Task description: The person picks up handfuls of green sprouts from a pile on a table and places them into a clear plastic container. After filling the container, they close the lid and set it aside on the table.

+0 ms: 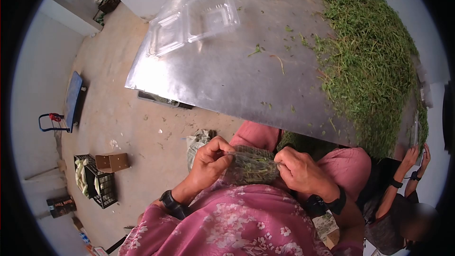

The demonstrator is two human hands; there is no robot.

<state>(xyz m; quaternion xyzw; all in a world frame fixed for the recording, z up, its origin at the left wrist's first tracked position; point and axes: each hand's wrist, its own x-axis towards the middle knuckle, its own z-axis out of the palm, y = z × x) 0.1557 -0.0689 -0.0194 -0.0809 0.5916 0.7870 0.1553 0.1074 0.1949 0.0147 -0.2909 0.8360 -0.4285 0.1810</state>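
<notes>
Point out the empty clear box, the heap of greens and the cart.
Empty clear box (213, 20), head view: the inside of its right half.
Heap of greens (367, 61), head view: the middle of the heap.
Cart (74, 90), head view: its blue deck.

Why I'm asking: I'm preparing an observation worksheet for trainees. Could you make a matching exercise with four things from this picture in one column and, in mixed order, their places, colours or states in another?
Column one
1. Greens-filled clear container
2. Flatbed cart
3. Cardboard box
4. Empty clear container

Column two
A. On the floor, with a blue deck
B. Lying open on the metal table
C. Between the left hand and right hand
D. Brown, at the black crate

Right pairs: 1-C, 2-A, 3-D, 4-B
</notes>
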